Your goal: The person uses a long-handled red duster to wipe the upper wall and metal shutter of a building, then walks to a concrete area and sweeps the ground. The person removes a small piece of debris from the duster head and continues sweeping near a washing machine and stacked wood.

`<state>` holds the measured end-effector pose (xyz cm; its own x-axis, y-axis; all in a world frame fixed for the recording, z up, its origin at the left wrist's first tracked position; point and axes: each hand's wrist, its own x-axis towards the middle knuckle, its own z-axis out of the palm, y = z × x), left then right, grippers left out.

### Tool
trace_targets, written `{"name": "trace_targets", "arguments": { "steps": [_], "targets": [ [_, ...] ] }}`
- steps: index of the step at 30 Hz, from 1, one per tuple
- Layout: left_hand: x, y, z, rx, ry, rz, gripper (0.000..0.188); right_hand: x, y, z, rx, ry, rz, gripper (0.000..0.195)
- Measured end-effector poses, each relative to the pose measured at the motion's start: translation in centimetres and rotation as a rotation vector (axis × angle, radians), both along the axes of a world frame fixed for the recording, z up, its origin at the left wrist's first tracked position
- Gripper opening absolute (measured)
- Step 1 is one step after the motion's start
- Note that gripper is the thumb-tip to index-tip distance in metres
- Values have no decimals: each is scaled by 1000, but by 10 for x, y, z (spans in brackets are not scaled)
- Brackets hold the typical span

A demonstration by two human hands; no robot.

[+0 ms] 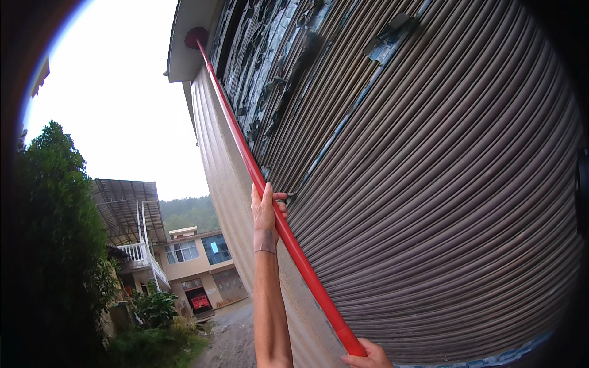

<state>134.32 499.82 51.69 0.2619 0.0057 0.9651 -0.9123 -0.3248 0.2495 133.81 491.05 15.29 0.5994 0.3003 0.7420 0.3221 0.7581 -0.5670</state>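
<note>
A long red telescopic pole runs diagonally up and away from me. At its far end is a round, dark red brush head, seen against the pale underside of the eave; whether it touches there I cannot tell. My left hand grips the pole partway up, arm stretched out, with a band of tape-like material around the wrist. Low in the view, my right hand holds the pole's thick bottom end. Beside the pole rises a brown ribbed roller shutter.
Tattered, peeling sheeting clings to the shutter's upper left, and a loose flap hangs higher right. A pale tiled wall borders the shutter. Leftward are a dark green tree, buildings and a gravelly path.
</note>
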Motion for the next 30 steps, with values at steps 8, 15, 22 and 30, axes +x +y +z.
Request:
{"name": "trace_targets", "arguments": {
  "steps": [8,15,22,30],
  "targets": [
    [7,-77,66,-2,-187,502,75,15,-56,60,-24,-59,-148,62],
    [25,-86,25,-8,-61,476,80,42,-71,109,-108,-92,-69,65],
    [30,-16,32,-90,-12,565,82,33,-34,112,-179,-47,142,67],
    [48,20,-49,-95,60,144,89,38,-44,34,-107,66,190,53]
  ]
}}
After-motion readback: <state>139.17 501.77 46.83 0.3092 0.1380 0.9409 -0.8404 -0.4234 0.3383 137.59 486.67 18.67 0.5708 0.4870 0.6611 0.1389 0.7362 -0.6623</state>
